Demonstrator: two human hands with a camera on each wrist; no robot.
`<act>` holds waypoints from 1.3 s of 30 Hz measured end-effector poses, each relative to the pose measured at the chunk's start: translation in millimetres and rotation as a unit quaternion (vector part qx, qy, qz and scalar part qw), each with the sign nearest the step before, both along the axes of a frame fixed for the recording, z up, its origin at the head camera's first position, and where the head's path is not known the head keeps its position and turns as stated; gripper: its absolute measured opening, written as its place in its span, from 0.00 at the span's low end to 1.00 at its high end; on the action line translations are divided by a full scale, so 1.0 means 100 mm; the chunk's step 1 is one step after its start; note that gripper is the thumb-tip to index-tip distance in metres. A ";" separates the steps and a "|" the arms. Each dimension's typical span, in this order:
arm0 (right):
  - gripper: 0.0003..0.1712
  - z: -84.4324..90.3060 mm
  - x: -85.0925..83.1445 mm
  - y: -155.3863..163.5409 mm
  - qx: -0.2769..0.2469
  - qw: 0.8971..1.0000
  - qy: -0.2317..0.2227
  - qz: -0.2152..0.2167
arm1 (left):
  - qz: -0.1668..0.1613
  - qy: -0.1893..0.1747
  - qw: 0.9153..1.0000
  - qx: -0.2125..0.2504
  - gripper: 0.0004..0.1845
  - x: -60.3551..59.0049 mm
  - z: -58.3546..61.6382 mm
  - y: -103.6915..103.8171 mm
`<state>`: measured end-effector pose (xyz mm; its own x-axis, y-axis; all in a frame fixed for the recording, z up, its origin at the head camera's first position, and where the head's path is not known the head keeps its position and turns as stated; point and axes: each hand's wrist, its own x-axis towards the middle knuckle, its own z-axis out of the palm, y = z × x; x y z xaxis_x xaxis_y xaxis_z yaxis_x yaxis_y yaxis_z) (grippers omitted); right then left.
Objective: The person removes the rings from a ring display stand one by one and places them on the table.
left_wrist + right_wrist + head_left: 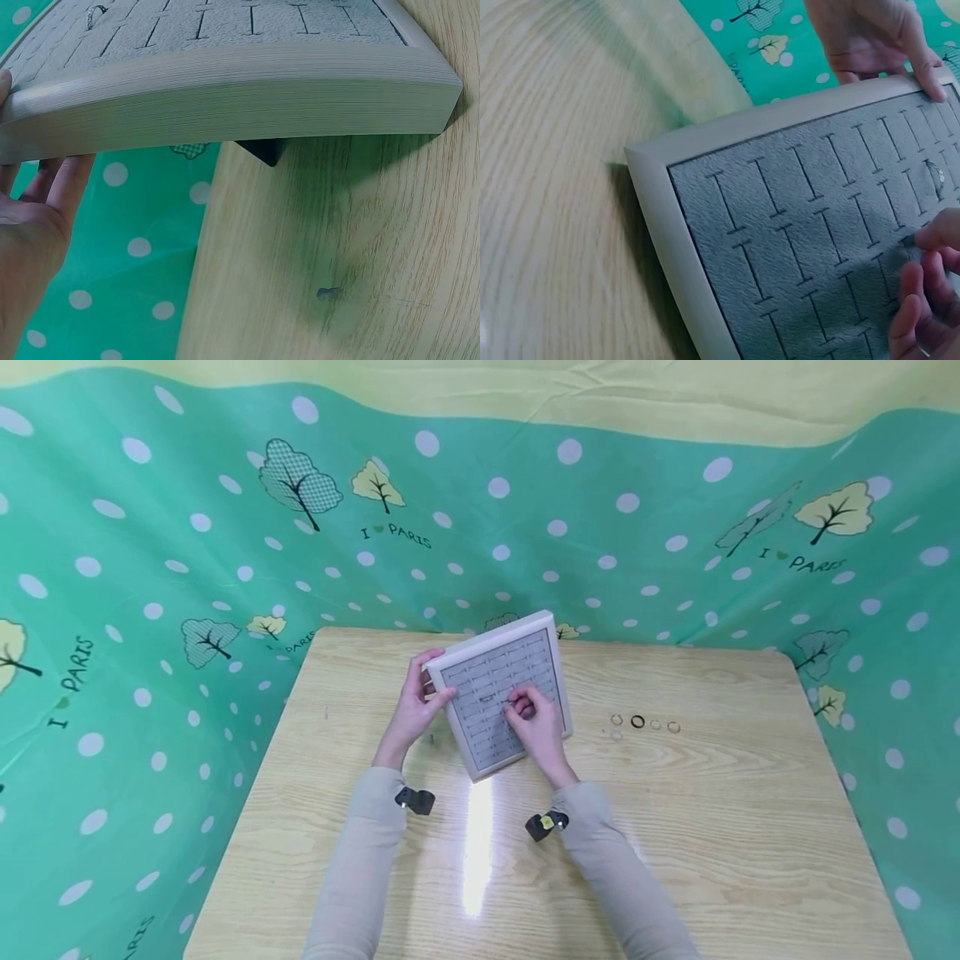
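I see the grey velvet ring display tray with a pale frame point(501, 693) propped at a tilt near the middle of the light wooden bench point(675, 827), its back stand just visible from the left wrist view. My left hand point(417, 700) grips the tray's left edge, thumb on the frame and fingers behind it, steadying it. My right hand point(534, 720) rests over the slotted velvet with fingers curled; it seems to pinch something small, but I cannot tell what. One small silvery ring point(935, 175) sits in a slot near the upper rows. I judge a ring is being seated into a slot; pressing it home calls for a light push along the slit. A row of loose small rings point(643, 723) lies on the bench, well apart to the right. A green spotted cloth with trees point(150, 568) hangs behind.
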<state>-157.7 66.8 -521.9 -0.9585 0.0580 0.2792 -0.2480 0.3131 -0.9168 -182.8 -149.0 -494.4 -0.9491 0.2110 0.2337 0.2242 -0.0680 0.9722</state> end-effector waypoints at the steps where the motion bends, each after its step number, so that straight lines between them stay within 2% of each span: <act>1: 0.07 -0.01 0.00 -0.01 0.001 1.000 0.003 -0.005 | 0.000 0.001 1.000 0.000 0.32 0.00 0.00 0.00; 11: 0.07 0.01 0.01 0.01 0.033 0.999 -0.001 0.008 | -0.001 -0.013 1.000 -0.001 0.32 0.00 0.03 0.00; 17: 0.06 0.00 0.02 0.02 0.046 0.999 -0.002 0.018 | -0.002 -0.017 1.000 0.002 0.32 0.08 0.21 0.03; 19: 0.06 -0.01 0.03 0.03 0.044 0.999 -0.002 0.024 | -0.002 -0.016 1.000 -0.003 0.32 0.10 0.25 0.04; 28: 0.07 0.01 0.07 0.05 0.014 0.999 -0.019 0.036 | -0.007 -0.005 1.000 -0.011 0.31 0.10 0.27 0.04; 34: 0.07 0.04 0.11 0.09 -0.011 0.998 -0.033 0.043 | -0.010 -0.015 1.000 -0.007 0.31 0.09 0.27 0.04; 39: 0.06 0.06 0.14 0.12 -0.026 0.999 -0.027 0.034 | -0.007 -0.020 1.000 -0.008 0.31 0.10 0.26 0.03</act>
